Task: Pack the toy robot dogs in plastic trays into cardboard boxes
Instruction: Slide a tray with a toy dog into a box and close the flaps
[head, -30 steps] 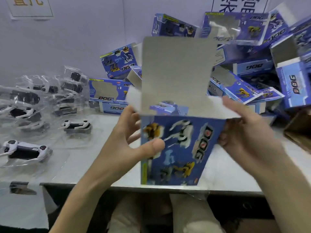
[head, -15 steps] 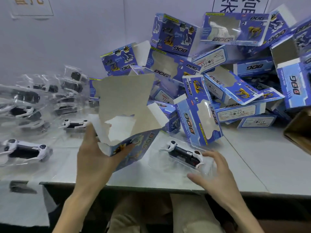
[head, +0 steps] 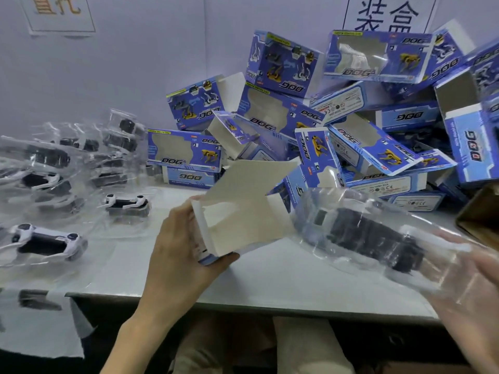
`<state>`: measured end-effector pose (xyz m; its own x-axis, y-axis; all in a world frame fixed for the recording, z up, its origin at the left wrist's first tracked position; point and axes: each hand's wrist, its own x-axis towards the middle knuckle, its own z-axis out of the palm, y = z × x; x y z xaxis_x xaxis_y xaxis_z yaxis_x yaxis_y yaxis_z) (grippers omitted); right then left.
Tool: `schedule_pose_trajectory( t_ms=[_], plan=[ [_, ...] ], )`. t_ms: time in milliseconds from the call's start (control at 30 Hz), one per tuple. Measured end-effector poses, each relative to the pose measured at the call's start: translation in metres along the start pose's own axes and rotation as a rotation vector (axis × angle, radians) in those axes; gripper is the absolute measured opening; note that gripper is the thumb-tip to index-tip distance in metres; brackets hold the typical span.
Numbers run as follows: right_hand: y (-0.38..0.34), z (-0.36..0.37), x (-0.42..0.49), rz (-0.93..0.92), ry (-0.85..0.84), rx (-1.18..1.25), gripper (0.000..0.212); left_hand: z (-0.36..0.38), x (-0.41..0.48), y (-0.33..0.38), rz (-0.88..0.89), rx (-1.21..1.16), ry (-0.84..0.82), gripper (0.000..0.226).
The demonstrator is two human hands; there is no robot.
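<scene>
Right hand (head: 479,306) blurred behind tray (head: 321,211), cut by frame edge.

At the front middle of the bench (head: 283,273), the left grip (head: 183,255) holds a cardboard box (head: 243,211) above the surface, its open mouth turned rightward. Just right of it, the right grip (head: 475,292) holds a plastic tray (head: 337,255) with a toy robot dog (head: 372,233) inside, the tray's far end just beside the box's mouth. Behind both, a heap of boxes (head: 351,117) leans against the wall (head: 135,63). More trays with dogs (head: 48,238) lie on the bench's left side.
</scene>
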<state>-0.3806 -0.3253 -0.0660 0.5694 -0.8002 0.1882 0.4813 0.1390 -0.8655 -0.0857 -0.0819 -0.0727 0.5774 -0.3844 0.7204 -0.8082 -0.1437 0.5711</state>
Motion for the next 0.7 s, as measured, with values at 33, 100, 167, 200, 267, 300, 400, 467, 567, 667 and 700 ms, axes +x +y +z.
schedule_pose_trajectory(
  t_ms=[33, 100, 167, 200, 267, 300, 400, 467, 567, 667, 700],
  plan=[
    [-0.003, 0.009, -0.007, 0.031, -0.082, 0.102, 0.052, 0.003, 0.000, 0.003, 0.045, 0.019, -0.008, 0.096],
    [-0.008, 0.029, -0.009, -0.180, -0.001, -0.277, 0.045, 0.008, -0.003, 0.011, 0.106, 0.018, -0.033, 0.092],
    [0.002, 0.054, -0.001, -0.220, -0.066, -0.286, 0.025, 0.012, -0.006, 0.018, 0.134, 0.000, -0.062, 0.086],
    [0.002, 0.066, -0.001, -0.225, 0.002, -0.318, 0.021, 0.013, -0.008, 0.021, 0.154, 0.020, -0.071, 0.085],
    [0.004, 0.082, -0.007, -0.246, 0.021, -0.433, 0.025, 0.016, -0.009, 0.024, 0.200, 0.108, -0.076, 0.088],
    [0.005, 0.084, -0.009, -0.237, 0.010, -0.485, 0.032, 0.017, -0.008, 0.024, 0.211, 0.144, -0.076, 0.090],
    [0.003, 0.093, -0.015, -0.208, -0.076, -0.673, 0.056, 0.017, -0.009, 0.023, 0.243, 0.200, -0.092, 0.092],
    [0.007, 0.096, -0.017, -0.200, -0.080, -0.729, 0.066, 0.018, -0.012, 0.022, 0.284, 0.222, -0.132, 0.093],
    [0.021, 0.107, -0.013, -0.169, -0.157, -0.716, 0.078, 0.023, -0.017, 0.026, 0.342, 0.206, -0.180, 0.089],
    [0.030, 0.108, -0.015, -0.148, -0.243, -0.526, 0.054, 0.026, -0.018, 0.030, 0.298, 0.142, -0.137, 0.083],
    [0.029, 0.108, -0.017, -0.195, -0.219, -0.472, 0.046, 0.025, -0.017, 0.030, 0.267, 0.113, -0.114, 0.081]
  ],
)
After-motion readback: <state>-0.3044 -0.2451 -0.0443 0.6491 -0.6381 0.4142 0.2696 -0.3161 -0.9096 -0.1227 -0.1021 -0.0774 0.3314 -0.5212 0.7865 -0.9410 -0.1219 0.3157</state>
